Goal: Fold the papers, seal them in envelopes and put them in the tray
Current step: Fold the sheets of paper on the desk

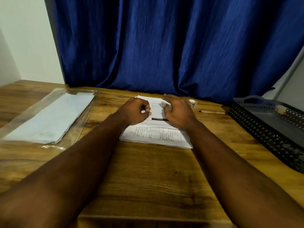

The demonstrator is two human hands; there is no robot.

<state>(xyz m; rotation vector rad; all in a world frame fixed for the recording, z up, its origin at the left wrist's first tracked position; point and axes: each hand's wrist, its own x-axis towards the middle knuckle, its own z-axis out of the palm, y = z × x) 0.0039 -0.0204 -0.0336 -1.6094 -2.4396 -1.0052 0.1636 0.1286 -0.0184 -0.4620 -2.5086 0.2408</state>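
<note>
Both hands on the papers (156,134) at 12 o'clock.
Left hand (135,111) is a closed fist on them, right hand (178,111) spread; tray (263,129) at 2 o'clock.

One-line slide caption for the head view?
Both hands, left hand and right hand, work the printed papers between envelopes and tray.

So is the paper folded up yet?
Partly: the top paper looks folded over under both hands, with a printed sheet flat beneath.

Both hands (137,111) (178,111) rest on printed papers (154,135).
</note>
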